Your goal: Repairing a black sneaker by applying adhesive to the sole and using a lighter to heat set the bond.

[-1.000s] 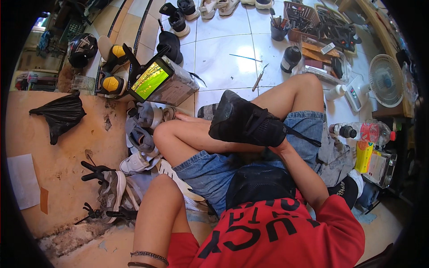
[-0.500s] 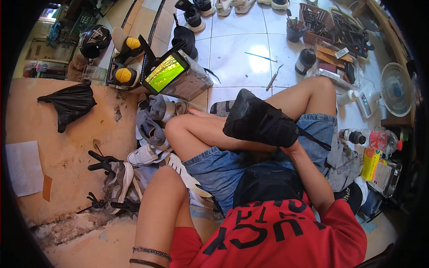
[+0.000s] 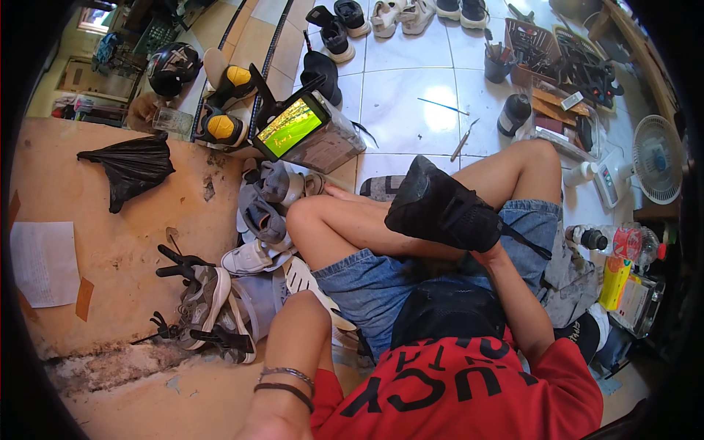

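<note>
Well, the right hand (image 3: 487, 254) grips the near end of a black shoe (image 3: 440, 205), seemingly to keep it up over a bent leg (image 3: 359, 224). Most of its fingers are hidden by the shoe. The left hand (image 3: 275, 427) is cut off at the bottom edge, so I can't tell what its fingers do. A phone (image 3: 293, 128) leans by a box (image 3: 330, 147), probably so it's easy to see.

At left lies a black plastic bag (image 3: 132, 170), a black helmet (image 3: 174, 70) beyond it. At right stands a white fan (image 3: 655, 163).
</note>
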Motion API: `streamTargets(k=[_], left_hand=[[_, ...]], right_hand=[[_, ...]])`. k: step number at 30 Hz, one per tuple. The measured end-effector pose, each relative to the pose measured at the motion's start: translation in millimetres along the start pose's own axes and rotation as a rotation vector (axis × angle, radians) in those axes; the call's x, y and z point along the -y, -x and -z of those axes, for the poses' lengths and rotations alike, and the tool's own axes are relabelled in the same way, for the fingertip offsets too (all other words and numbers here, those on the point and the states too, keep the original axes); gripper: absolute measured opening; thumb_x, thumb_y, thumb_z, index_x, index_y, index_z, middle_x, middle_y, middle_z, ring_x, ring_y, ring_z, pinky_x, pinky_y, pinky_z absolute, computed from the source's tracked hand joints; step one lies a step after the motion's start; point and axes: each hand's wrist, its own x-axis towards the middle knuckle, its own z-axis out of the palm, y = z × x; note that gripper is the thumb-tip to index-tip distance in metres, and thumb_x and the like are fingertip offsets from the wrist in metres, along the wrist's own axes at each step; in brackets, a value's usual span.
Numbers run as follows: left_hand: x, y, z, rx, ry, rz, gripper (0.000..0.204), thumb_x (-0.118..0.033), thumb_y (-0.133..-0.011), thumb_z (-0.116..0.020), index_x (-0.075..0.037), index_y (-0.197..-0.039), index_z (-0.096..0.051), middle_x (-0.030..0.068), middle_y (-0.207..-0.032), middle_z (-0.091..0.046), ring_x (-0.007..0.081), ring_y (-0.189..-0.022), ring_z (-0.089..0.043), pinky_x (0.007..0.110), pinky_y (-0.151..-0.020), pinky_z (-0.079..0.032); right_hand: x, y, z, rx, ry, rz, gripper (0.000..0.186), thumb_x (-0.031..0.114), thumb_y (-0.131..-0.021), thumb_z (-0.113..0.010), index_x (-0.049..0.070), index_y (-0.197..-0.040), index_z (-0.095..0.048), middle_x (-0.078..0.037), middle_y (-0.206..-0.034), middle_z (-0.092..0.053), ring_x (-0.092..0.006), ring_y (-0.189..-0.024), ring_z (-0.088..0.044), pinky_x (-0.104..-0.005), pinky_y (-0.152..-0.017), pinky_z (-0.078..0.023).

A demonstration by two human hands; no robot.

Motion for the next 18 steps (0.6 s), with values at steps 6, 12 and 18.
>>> streamTargets(k=[6,12,18], left_hand=[[5.0,3.4,3.9,-0.017,0.051,0.012,0.040,-0.037,-0.098,-0.048,-0.004,-0.114,-0.062,0.0149,-0.126,-0.054,0.0291,-0.119,-0.051,0.046,-0.106,-0.037],[15.6,14.1,1.5,-0.063,0.122,0.045,0.040,-0.037,-0.098,-0.048,-0.003,-0.115,-0.063,0.0151,-0.128,-0.054,0.0291,-0.119,-0.051,0.046,-0.107,-0.037],[24.1,24.8,-0.3,-0.099,0.182,0.079,0.040,-0.037,-0.098,-0.048,-0.003,-0.115,-0.063,0.0152,-0.129,-0.054,0.0291,-0.120,-0.051,0.046,-0.107,-0.038]], right_hand=[[3.0,-0.4,-0.4,-0.012,0.108,-0.049,0.052,0.029,-0.105,-0.050,0.007,-0.150,-0.039,-0.008,-0.147,-0.049,-0.0204,-0.131,-0.052,-0.0361,-0.111,-0.044],[1.8,-3.4,-10.5,-0.061,0.056,-0.010,0.046,0.027,-0.105,-0.043,0.003,-0.145,-0.043,-0.011,-0.142,-0.054,-0.0228,-0.126,-0.057,-0.0382,-0.109,-0.048],[-0.1,-3.0,-7.9,-0.164,0.067,-0.070,0.047,0.027,-0.105,-0.043,0.004,-0.146,-0.042,-0.011,-0.142,-0.054,-0.0228,-0.126,-0.057,-0.0383,-0.108,-0.048]])
